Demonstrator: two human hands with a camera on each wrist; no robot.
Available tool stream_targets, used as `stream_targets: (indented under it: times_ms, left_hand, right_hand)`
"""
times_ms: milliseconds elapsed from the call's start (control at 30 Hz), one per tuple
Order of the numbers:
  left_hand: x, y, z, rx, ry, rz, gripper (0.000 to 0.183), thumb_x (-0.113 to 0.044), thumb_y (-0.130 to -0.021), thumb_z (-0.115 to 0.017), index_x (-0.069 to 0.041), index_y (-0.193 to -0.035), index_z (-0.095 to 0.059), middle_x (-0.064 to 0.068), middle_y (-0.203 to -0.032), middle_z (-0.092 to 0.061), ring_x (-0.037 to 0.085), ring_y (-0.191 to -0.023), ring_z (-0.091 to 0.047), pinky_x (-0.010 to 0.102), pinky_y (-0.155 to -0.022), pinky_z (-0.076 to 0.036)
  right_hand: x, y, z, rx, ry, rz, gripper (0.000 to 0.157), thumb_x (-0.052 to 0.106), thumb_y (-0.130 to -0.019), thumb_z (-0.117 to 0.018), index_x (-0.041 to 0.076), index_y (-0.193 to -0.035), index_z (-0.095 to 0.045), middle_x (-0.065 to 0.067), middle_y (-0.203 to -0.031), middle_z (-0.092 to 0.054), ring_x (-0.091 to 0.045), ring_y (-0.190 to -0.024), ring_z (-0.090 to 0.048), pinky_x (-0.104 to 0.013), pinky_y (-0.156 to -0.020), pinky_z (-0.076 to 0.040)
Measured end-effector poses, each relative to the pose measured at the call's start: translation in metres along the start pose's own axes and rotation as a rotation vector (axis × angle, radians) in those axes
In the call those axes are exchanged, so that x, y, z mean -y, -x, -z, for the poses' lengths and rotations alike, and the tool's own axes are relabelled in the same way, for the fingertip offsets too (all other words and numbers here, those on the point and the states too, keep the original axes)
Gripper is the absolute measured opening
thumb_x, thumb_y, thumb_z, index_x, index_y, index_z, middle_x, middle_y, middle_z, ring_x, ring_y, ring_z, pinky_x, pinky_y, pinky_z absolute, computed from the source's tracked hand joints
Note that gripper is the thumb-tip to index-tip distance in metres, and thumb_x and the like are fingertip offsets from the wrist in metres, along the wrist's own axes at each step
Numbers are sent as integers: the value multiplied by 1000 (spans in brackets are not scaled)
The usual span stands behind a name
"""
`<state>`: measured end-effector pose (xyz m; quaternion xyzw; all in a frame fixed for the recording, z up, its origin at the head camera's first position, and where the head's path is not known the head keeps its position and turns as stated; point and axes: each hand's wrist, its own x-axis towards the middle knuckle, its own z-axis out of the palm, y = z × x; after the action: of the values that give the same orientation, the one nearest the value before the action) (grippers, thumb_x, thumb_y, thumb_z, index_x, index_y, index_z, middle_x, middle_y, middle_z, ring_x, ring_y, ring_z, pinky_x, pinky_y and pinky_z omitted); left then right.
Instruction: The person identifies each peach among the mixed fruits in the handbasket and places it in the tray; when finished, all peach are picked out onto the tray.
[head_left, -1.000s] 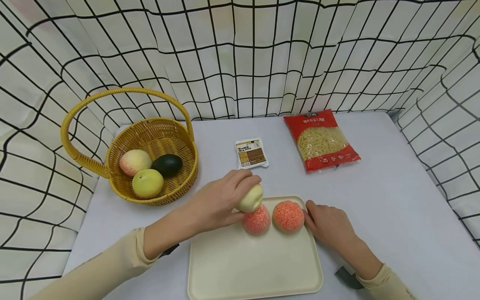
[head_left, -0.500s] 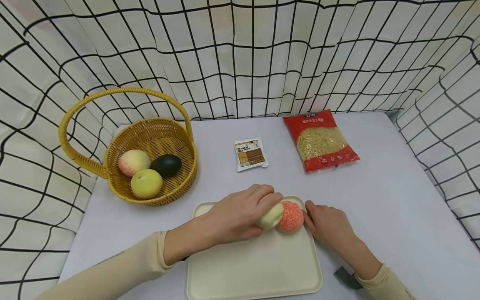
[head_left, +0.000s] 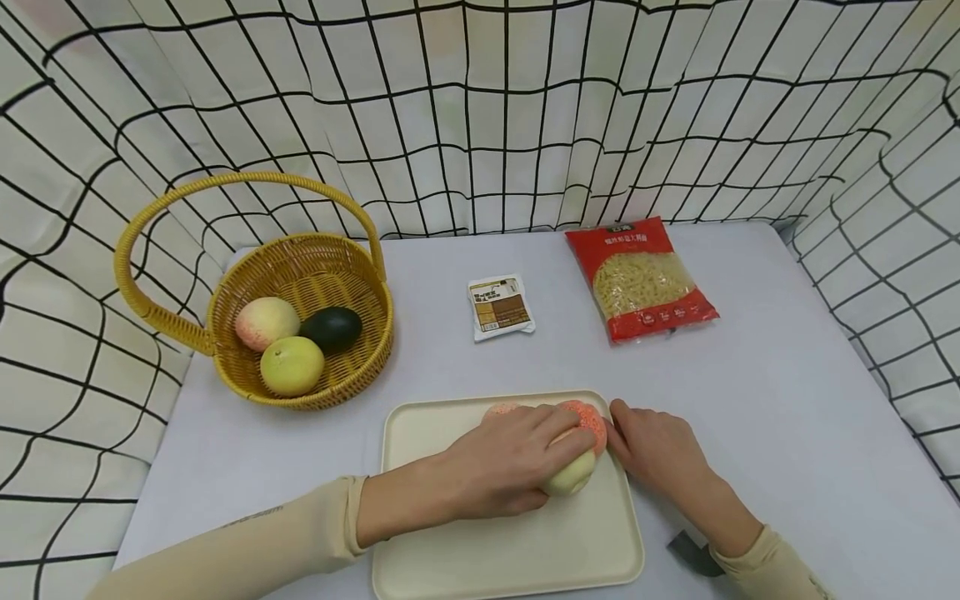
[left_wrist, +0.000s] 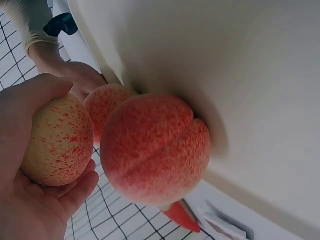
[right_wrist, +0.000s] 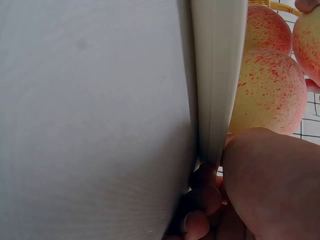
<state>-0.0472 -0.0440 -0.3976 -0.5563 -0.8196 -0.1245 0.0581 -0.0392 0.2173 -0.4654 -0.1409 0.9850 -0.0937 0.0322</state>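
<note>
My left hand (head_left: 510, 467) grips a pale yellow, red-specked peach (left_wrist: 62, 142) over the far right part of the cream tray (head_left: 510, 554). On the tray, two redder peaches sit side by side near its far edge. One peach (head_left: 590, 417) is at the far right corner, partly covered by the left fingers. The other peach (left_wrist: 155, 150) looms large in the left wrist view and is mostly hidden by the hand in the head view. At the tray's right rim (right_wrist: 217, 75), my right hand (head_left: 660, 450) pinches the edge, thumb inside and fingers outside.
A yellow wicker basket (head_left: 322, 265) at the left holds a peach (head_left: 267, 324), a yellow citrus fruit (head_left: 292, 367) and a dark green oval fruit (head_left: 332, 329). Behind the tray lie a small brown-and-white packet (head_left: 501, 308) and a red pasta bag (head_left: 642, 283). A black-gridded curtain (head_left: 480, 117) borders the table.
My left hand has carried its peach rightward and toward me, from the tray's far edge to just in front of the far right peach. The right hand stays on the rim.
</note>
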Motion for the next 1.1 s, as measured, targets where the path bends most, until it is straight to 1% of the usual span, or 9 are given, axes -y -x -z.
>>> stream_targets:
  times_ms: [67,200,267,400,667,800,933,1033,1100]
  left_hand:
    - [-2,-1,-2,10,1,-11,70,-16,-78,-83,-20,-141,-52,-4,-132,-59,13,-115,-62,29,-93,-57]
    - [-6,-2,-7,29,-62,-33,72,-25,-80,-85,-20,-143,-51,-6,-130,-60,12,-114,-61,26,-87,-54]
    - [-9,-2,-10,40,-90,-44,73,-30,-80,-85,-20,-144,-50,-6,-130,-60,12,-114,-61,26,-89,-53]
    - [-13,-3,-16,62,-87,-62,74,-33,-81,-85,-22,-145,-50,-7,-133,-58,11,-117,-60,26,-96,-52]
    - [-19,-4,-21,59,-117,-102,76,-36,-77,-87,-24,-143,-52,-3,-139,-55,13,-122,-55,29,-109,-47]
    - [-21,-4,-23,99,-126,-145,79,-41,-76,-88,-25,-145,-52,-1,-148,-53,17,-138,-49,34,-121,-41]
    - [-24,-3,-28,182,-162,-176,80,-46,-81,-85,-26,-149,-49,2,-164,-45,23,-157,-39,40,-131,-31]
    - [-26,-2,-33,234,-182,-188,79,-48,-83,-84,-26,-150,-48,5,-170,-39,25,-163,-33,41,-134,-27]
    - [-26,-1,-36,247,-186,-195,79,-48,-83,-84,-25,-149,-49,6,-171,-37,26,-165,-29,41,-135,-25]
  right_hand:
    - [0,0,0,2,-2,-2,31,26,-101,-69,15,-80,-49,4,-58,-38,-11,-52,-35,-25,-48,-22]
    - [0,-1,0,-7,0,3,31,26,-102,-69,15,-80,-49,4,-57,-38,-11,-52,-35,-25,-48,-23]
    - [0,-1,0,-16,2,8,32,26,-102,-69,15,-79,-49,4,-57,-38,-11,-52,-34,-26,-48,-23]
    - [1,0,0,-26,2,15,33,25,-102,-68,15,-78,-48,4,-57,-37,-12,-51,-33,-26,-47,-22]
    - [0,0,0,-19,0,7,32,25,-102,-68,15,-79,-48,4,-57,-38,-13,-52,-34,-27,-47,-23]
    - [0,0,1,-15,-3,3,32,25,-101,-69,15,-79,-48,3,-57,-38,-13,-52,-35,-27,-47,-24]
    - [0,0,1,-13,0,2,31,24,-101,-69,15,-80,-49,3,-57,-39,-13,-52,-36,-27,-47,-25]
    - [0,0,0,-9,5,3,30,23,-101,-70,14,-80,-49,3,-57,-39,-13,-51,-36,-26,-46,-25]
    - [0,1,0,-6,6,3,29,23,-100,-70,14,-81,-50,3,-57,-40,-13,-52,-36,-26,-46,-25]
